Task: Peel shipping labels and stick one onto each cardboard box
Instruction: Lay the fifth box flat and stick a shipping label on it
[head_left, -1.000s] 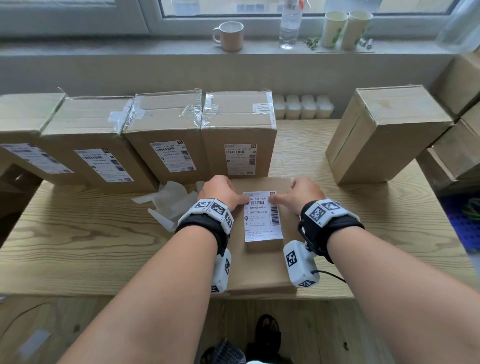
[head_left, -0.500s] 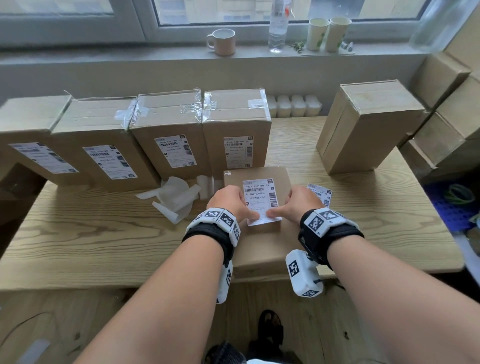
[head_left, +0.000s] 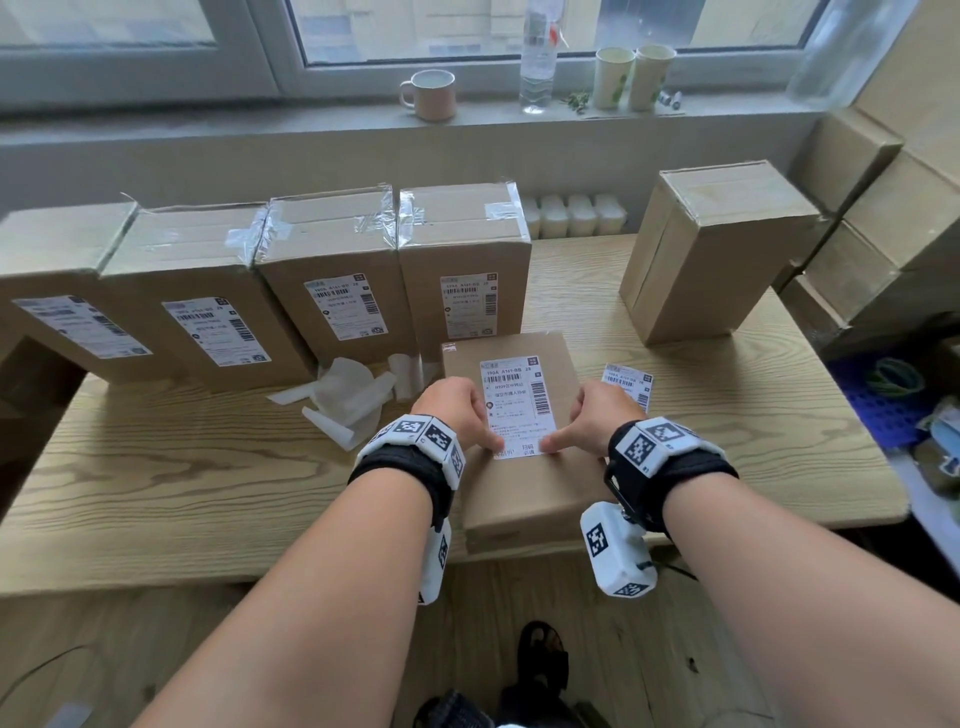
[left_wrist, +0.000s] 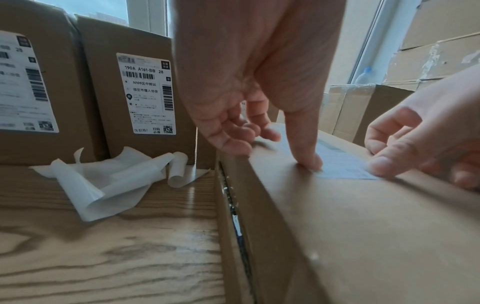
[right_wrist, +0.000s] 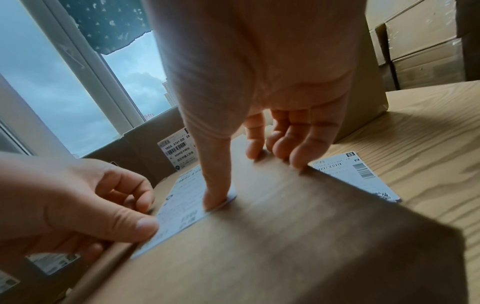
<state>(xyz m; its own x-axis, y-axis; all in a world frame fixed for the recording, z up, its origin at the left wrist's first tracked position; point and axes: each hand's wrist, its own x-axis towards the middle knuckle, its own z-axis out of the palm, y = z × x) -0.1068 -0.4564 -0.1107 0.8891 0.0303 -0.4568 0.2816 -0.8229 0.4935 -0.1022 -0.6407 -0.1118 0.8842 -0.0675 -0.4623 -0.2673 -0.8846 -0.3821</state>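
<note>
A flat cardboard box (head_left: 524, 493) lies at the table's front edge with a white shipping label (head_left: 517, 400) on its top face. My left hand (head_left: 460, 413) and right hand (head_left: 597, 415) sit on either side of the label. Each thumb presses a near corner of it: left thumb (left_wrist: 309, 160), right thumb (right_wrist: 218, 197). The other fingers of both hands rest loosely on the box top near its side edges. A spare label (head_left: 628, 382) on its backing lies on the table just right of the box.
Several labelled boxes (head_left: 332, 270) stand in a row behind, with peeled backing scraps (head_left: 348, 400) before them. A plain box (head_left: 717, 249) stands at back right, and more cartons (head_left: 883, 208) are stacked beyond. A mug (head_left: 428, 93) and a bottle (head_left: 537, 57) are on the sill.
Both hands have slid towards me along the label, from its far end to its near corners, smoothing it onto the box. The spare label has come into view.
</note>
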